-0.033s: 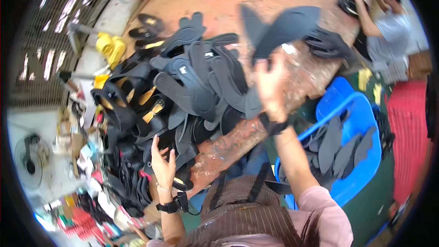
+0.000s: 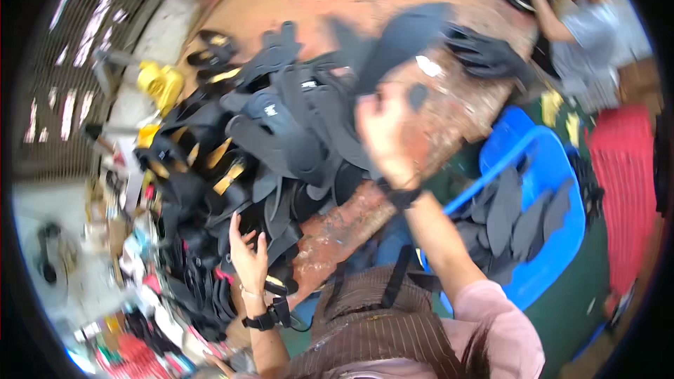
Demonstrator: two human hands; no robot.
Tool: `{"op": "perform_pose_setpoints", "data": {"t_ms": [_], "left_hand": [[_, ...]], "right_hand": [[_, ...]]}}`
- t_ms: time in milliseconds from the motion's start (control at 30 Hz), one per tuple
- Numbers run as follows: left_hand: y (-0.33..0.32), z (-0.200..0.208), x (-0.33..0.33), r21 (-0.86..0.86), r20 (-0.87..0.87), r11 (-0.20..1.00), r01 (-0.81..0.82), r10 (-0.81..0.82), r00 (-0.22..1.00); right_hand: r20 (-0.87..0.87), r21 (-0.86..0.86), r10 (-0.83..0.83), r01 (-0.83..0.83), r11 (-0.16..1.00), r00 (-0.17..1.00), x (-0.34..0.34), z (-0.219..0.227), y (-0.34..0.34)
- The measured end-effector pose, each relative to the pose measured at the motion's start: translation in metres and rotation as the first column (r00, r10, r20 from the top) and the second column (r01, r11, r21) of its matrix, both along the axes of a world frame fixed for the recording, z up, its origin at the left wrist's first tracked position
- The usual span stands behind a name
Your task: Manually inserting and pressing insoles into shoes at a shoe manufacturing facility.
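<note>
My right hand (image 2: 386, 126) reaches over the workbench with its fingers closed on dark grey shoe insoles (image 2: 407, 35), blurred by motion. They are raised at the right side of a heap of similar grey insoles (image 2: 274, 133). Two or more pieces seem to be in the grip; the exact number cannot be made out. My left hand (image 2: 247, 256) is held palm up with its fingers apart and nothing in it. It is at the near edge of the heap, beside black shoes (image 2: 200, 281).
The reddish worn workbench (image 2: 330, 217) bears another stack of black pieces (image 2: 484, 52) at the right. Below it stands a blue tub (image 2: 572, 238) holding grey insoles. A yellow device (image 2: 160, 84) is at the far left. Another person (image 2: 586, 35) works at the far right.
My right hand has swung left with the insoles, toward the heap. My left hand has barely moved. The whole view has shifted slightly.
</note>
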State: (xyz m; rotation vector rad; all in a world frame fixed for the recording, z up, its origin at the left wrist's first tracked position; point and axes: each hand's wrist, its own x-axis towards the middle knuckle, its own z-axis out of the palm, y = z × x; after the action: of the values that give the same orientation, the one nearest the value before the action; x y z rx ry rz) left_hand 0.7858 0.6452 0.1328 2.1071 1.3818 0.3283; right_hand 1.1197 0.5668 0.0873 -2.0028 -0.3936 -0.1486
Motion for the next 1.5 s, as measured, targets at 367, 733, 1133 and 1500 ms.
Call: {"op": "perform_pose_setpoints", "data": {"t_ms": [367,733,1133,1500], "left_hand": [[0.013,-0.036,-0.039,0.099,-0.037,0.931,0.352,-0.35,0.936],[-0.057,-0.056,0.042,0.128,-0.153,0.604,0.787,-0.772,0.617],[-0.359,-0.107,0.103,0.189,-0.293,-0.028,0.982,-0.956,0.029],[-0.385,0.005,0.121,-0.103,0.33,0.0,0.995,-0.943,0.034]], "right_hand": [[-0.165,0.195,0.351,-0.318,0.928,0.922,-0.151,-0.035,-0.14],[-0.033,-0.317,-0.983,0.931,0.182,0.181,-0.312,-0.11,-0.519],[-0.862,0.3,0.299,0.888,-0.348,0.409,-0.343,-0.195,-0.516],[-0.88,0.439,0.098,0.873,-0.213,0.466,-0.347,-0.093,-0.582]]}}
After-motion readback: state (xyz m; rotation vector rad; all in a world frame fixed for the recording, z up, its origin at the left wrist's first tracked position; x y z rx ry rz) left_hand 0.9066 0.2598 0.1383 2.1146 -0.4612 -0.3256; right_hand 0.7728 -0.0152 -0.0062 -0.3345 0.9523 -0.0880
